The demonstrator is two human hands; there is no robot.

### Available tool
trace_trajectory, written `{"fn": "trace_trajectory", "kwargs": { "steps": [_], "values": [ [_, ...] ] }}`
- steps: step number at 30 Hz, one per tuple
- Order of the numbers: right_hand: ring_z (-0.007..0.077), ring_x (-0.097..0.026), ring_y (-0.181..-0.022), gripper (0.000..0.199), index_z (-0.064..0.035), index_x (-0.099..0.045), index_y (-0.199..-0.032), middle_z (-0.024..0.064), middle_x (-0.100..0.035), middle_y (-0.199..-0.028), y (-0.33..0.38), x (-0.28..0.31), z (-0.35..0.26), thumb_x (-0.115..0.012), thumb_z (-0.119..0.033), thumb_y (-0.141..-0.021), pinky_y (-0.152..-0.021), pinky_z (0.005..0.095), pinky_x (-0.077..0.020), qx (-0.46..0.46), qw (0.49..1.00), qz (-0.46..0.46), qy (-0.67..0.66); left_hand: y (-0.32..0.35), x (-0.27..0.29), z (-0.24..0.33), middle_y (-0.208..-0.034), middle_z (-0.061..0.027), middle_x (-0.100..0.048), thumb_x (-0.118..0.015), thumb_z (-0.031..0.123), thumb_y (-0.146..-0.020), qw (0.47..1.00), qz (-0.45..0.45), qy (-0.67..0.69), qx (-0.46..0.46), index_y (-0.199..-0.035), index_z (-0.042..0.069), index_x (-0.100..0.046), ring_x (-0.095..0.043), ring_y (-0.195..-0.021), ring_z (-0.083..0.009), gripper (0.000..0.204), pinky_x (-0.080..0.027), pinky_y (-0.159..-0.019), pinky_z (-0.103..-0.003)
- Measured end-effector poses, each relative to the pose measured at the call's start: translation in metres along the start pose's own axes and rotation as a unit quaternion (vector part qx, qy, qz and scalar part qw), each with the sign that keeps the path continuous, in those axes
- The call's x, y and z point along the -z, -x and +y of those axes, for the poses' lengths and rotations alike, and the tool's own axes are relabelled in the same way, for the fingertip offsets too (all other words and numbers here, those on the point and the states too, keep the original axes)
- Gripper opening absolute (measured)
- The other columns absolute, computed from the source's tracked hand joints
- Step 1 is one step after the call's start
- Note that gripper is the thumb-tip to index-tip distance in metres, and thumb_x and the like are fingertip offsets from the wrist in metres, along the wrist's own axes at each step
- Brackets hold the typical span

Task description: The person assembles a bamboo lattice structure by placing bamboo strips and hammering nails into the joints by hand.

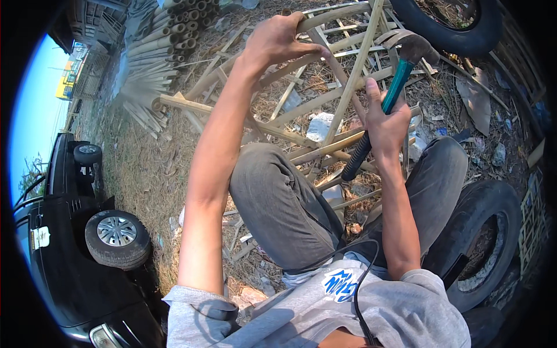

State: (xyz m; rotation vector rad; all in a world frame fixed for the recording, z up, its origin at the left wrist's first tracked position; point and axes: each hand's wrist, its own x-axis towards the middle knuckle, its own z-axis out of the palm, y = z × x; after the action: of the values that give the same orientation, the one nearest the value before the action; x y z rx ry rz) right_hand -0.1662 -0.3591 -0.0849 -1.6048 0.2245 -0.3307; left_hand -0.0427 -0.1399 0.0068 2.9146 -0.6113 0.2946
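Your right hand (387, 123) closes its grip around the hammer (399, 83), above the right side of the bamboo lattice (354, 69). The hammer's long axis slants: head away from you and rightward, butt between your knees. Handle green above, ribbed black below; head dull metal. Your left hand (275, 42) covers a bamboo pole (333, 17), thumb spread; its grip's closure cannot be told.

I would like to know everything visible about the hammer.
The hammer has a brownish, metal-looking head with a curved part. Its handle is green near the head, with a black ribbed grip below. The right hand holds the handle's middle. It slants, head at upper right, grip end at lower left. Contact with the bamboo strips is unclear.
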Motion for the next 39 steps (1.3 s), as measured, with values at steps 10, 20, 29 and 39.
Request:
{"fn": "trace_trajectory", "kwargs": {
  "steps": [10, 20, 29, 39],
  "values": [
    [0.0074, -0.040, -0.038, 0.056, -0.0112, -0.043, -0.062, -0.0035, -0.039, -0.048, -0.004, 0.070, 0.000, -0.054, -0.051, -0.099, -0.035, 0.0252, -0.0278, -0.193, 0.973, -0.095, -0.089, 0.007, -0.004, 0.008, -0.061, -0.0070, -0.053, -0.086, 0.067, -0.055, 1.000, -0.007, -0.023, -0.004, -0.090, 0.002, -0.059, -0.056, -0.058, -0.0199, 0.078, -0.044, -0.056, -0.037],
    [0.0373, -0.056, -0.045, 0.059, 0.0007, -0.052, -0.069, 0.0174, -0.053, -0.050, 0.041, 0.037, -0.018, -0.053, -0.050, -0.099, -0.046, 0.0425, -0.0439, 0.103, 0.943, -0.248, 0.194, 0.004, -0.009, -0.024, -0.074, -0.0095, -0.065, -0.085, 0.042, -0.074, 0.993, -0.008, 0.110, -0.043, -0.104, -0.002, -0.064, -0.057, -0.065, -0.0165, 0.057, -0.046, -0.060, -0.034],
    [0.0449, -0.062, -0.056, 0.056, 0.0008, -0.059, -0.069, 0.0236, -0.056, -0.053, 0.035, 0.011, -0.002, -0.059, -0.049, -0.095, -0.052, 0.0521, -0.0478, 0.149, 0.905, -0.259, 0.304, 0.005, -0.003, -0.015, -0.071, -0.0169, -0.065, -0.082, 0.038, -0.078, 0.995, 0.007, 0.081, -0.052, -0.101, 0.001, -0.064, -0.060, -0.060, -0.0278, 0.047, -0.045, -0.059, -0.040],
    [0.0462, -0.059, -0.054, 0.059, 0.0038, -0.063, -0.069, 0.0247, -0.057, -0.054, 0.030, 0.011, 0.011, -0.059, -0.048, -0.096, -0.052, 0.0511, -0.0447, 0.078, 0.938, -0.239, 0.239, 0.004, -0.017, -0.027, -0.069, -0.0142, -0.064, -0.072, 0.051, -0.086, 0.996, 0.013, 0.082, -0.041, -0.104, 0.001, -0.066, -0.057, -0.061, -0.0229, 0.053, -0.046, -0.060, -0.039]
  ]
}}
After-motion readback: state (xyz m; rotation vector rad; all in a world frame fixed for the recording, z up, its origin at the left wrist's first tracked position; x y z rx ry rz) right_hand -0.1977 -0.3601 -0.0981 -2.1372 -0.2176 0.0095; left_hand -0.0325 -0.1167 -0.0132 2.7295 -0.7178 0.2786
